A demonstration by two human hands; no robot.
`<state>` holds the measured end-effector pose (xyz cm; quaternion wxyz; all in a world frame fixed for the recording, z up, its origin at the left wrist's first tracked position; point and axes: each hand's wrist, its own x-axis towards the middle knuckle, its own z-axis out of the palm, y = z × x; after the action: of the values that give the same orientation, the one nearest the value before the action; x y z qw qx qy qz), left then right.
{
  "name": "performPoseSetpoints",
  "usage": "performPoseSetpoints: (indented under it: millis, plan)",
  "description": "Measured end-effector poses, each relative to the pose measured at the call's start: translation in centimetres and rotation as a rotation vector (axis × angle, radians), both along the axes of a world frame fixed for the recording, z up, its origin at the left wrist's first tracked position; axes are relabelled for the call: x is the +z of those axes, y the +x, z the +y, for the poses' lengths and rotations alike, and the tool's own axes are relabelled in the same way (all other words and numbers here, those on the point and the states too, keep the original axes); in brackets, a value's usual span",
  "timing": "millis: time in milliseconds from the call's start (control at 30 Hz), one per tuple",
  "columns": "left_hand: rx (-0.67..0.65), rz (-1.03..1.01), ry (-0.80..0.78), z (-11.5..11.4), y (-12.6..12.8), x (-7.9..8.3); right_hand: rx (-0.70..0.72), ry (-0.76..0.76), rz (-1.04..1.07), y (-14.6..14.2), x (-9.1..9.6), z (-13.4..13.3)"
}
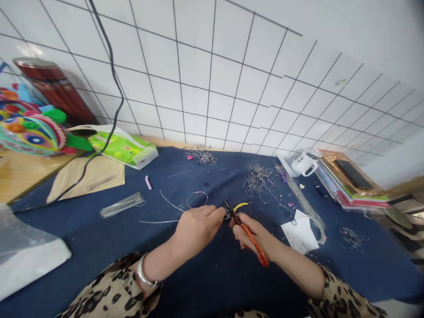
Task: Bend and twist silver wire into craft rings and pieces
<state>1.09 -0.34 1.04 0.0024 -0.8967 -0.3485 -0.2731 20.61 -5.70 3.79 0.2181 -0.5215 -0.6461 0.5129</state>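
My left hand [200, 225] is closed with its fingertips pinched together, and thin silvery wire [159, 221] sticks out from it to the left. The exact grip is hidden under the fingers. My right hand [253, 234] is wrapped round orange-handled pliers [249, 236], whose dark pointed jaws are a little apart beside my left fingertips. A curved yellow handle [240, 206] shows just behind the jaws; its other end is hidden between my hands. Beyond my left hand lies a wire loop [198, 193] with small pink beads.
Wire tangles [259, 177] and a bundle of straight wires [122, 204] lie on the dark blue cloth [212, 274]. White paper [300, 232] is at right, near a white mug [303, 164] and stacked books [351, 181]. A black cable [114, 75] hangs at left, above a green package [122, 148].
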Motion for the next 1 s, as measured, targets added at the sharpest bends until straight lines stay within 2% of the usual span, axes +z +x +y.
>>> performPoseSetpoints:
  millis: [533,767,1000]
  plan:
    - [0.002,0.035,-0.016,0.0,0.03,-0.16,-0.026,-0.01,0.057,-0.11,-0.71,0.19]
    - [0.011,0.052,-0.014,-0.03,-0.03,-0.15,-0.049,-0.061,0.1,-0.26,-0.79,0.25]
    - [0.011,0.054,-0.014,-0.03,0.15,-0.1,-0.08,0.016,0.053,-0.49,-0.52,0.42]
